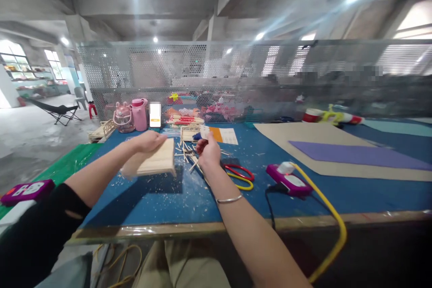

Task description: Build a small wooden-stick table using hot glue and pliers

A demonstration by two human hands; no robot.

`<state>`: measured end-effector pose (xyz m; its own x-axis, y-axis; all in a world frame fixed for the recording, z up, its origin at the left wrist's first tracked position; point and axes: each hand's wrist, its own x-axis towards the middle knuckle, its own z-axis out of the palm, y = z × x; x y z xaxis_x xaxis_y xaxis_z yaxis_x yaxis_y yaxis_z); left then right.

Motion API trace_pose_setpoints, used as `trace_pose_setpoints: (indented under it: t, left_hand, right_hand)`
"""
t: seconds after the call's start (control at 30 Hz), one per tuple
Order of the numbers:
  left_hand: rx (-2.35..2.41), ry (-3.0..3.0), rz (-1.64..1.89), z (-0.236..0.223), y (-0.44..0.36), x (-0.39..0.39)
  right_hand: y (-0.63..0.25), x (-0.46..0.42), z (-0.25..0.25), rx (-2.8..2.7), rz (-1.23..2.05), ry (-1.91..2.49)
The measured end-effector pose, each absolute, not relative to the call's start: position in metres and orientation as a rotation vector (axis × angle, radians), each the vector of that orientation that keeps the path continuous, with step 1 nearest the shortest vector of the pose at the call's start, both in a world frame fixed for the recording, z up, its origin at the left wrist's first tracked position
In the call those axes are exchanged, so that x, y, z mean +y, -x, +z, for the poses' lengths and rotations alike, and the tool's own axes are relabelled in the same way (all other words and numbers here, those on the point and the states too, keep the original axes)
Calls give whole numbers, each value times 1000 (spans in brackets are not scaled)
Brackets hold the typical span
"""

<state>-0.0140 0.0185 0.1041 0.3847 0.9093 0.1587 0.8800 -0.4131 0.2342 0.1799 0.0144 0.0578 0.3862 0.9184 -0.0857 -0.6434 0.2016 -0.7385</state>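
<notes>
My left hand (150, 141) grips the far left edge of a pale wooden stick panel (158, 158), tilted just above the blue table; its left end is smeared by motion. My right hand (208, 150) is closed, fingers curled and thumb up. A small white object (204, 132) shows at its fingertips, with a dark blue piece (196, 136) beside it; I cannot make out what they are. Loose wooden sticks (185, 150) lie in a pile between my hands. Scissors with red and yellow handles (250, 174) rest under and right of my right wrist.
A pink bottle (139, 114), a pink jar (123, 118) and a lit phone (155, 114) stand at the back left. On the right are a purple power strip (297, 186) with a yellow cable (332, 216), a beige sheet (280, 137) and a purple sheet (354, 155). A perforated screen (189, 65) runs behind.
</notes>
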Motion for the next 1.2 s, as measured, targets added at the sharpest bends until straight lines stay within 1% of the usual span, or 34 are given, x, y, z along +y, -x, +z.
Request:
trace_pose_setpoints:
  t: [0.07,0.13,0.33,0.4,0.43,0.53,0.73,0.8,0.93,1.1,1.17,1.2]
  left_hand:
    - [1623,-2544,294,85,5,24]
    - [1668,-2553,264,71,4,27]
    - [1841,-2511,237,62,9,11]
    - [1834,-2490,184,56,3,-2]
    - [1830,-2448,97,53,0,-8]
    - [1740,-2492,0,49,-4,-19]
    - [1385,-2582,-234,66,19,-16]
    - [1385,-2516,-193,67,18,-15]
    - [1610,-2462,141,58,-5,-11]
    - [1594,-2514,6,40,-26,-2]
    - [1576,-2479,74,36,-27,2]
    - [1551,-2429,190,35,-26,4]
  right_hand:
    - [-179,14,58,-418,1138,788]
    - [-180,14,59,-411,1141,788]
    - [-183,13,62,-400,1150,761]
    - [-183,14,62,-396,1157,759]
    - [-183,14,61,-395,1167,762]
    - [-182,17,58,-401,1225,788]
    - [-184,18,59,-403,1282,761]
    - [-185,17,60,-404,1286,739]
    - [-185,15,62,-414,1293,698]
    - [-183,16,59,-420,1267,722]
    - [-181,16,57,-430,1263,750]
    - [-180,17,56,-436,1263,761]
